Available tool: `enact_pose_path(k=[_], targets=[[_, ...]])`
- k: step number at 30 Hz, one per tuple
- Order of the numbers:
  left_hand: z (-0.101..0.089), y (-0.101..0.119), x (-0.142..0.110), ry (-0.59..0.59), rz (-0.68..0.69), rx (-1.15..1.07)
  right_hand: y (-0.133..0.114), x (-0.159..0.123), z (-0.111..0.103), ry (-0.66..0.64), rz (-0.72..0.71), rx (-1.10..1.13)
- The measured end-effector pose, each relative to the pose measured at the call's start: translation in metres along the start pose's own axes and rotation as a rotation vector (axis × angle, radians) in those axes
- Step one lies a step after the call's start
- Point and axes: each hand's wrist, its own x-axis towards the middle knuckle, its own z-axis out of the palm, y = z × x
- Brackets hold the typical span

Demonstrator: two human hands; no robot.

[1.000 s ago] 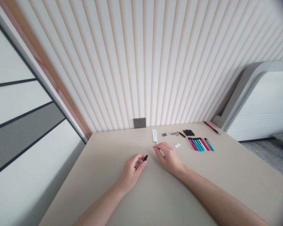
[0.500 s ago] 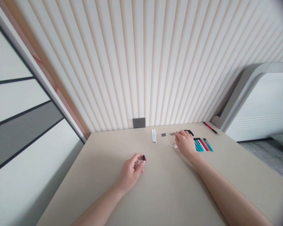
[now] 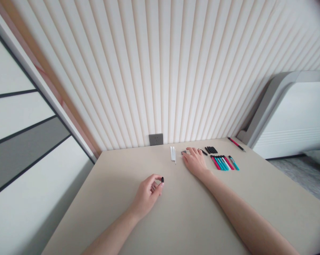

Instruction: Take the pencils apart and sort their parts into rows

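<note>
My left hand [image 3: 148,193] is closed, pinching a small black pen part [image 3: 162,179] between thumb and fingertips above the table. My right hand [image 3: 195,161] lies low over the tabletop farther back, palm down with its fingers apart. Its thumb and fingertips reach a little group of small grey pieces [image 3: 183,153], which they partly cover. Left of that hand, several thin white refills [image 3: 173,154] lie side by side. Just beyond its knuckles is a loose black piece [image 3: 203,152], with a row of short black pieces [image 3: 211,149] to the right.
Several red, teal and white pen barrels [image 3: 223,163] with black ends lie in a row at the right. A red and black pen [image 3: 236,144] lies near the table's [image 3: 117,166] far right corner. The ribbed wall with a dark socket [image 3: 156,139] stands behind.
My right hand has moved left, from beside the black pieces to the small grey pieces, uncovering the black row and a red barrel. My left hand keeps the black part nearly still.
</note>
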Motion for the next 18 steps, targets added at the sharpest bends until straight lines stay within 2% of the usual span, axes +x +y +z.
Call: enact_pose_path(k=[18], targets=[[-0.0004,0.0001,-0.0002,-0.035,0.011,-0.005,-0.0002,-0.0106,-0.0041,0.016,-0.040,0.083]])
